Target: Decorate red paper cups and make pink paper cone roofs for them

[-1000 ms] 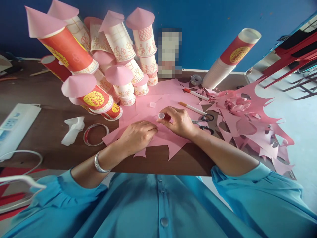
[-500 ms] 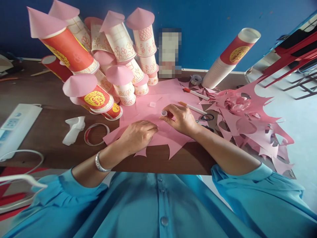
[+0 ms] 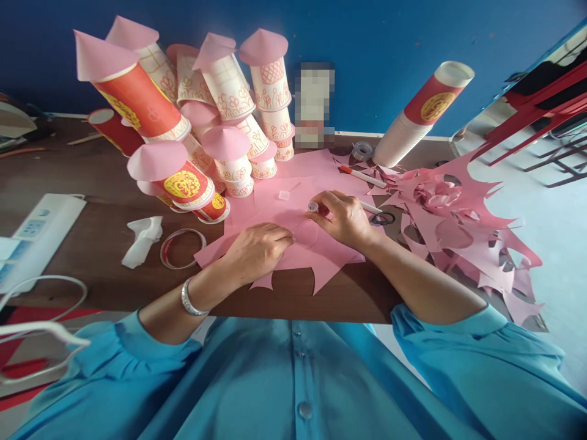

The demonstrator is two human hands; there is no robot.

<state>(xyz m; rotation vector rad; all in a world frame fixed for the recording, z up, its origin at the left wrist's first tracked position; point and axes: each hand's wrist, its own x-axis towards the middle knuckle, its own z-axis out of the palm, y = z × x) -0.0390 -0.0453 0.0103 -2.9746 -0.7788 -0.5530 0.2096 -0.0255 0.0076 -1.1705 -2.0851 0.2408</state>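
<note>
My right hand pinches a small white round-ended piece between thumb and fingers, above pink paper sheets. Its exact kind is unclear. My left hand is low over the near part of the same paper, fingers pressed together and pointing toward the right hand. Whatever its fingertips hold, if anything, is too small to make out. A small translucent piece lies on the paper beyond both hands. The curved edge of a pink paper shape shows between them.
Decorated paper-cup towers with pink cone roofs stand at the back left. A tall cup stack leans at the back right, by a tape roll. Pink scraps, a marker, scissors, a tape ring and a power strip surround the paper.
My right hand has moved slightly right with the white piece, widening the gap to my left hand and covering most of the orange marker. The whole view has shifted a little.
</note>
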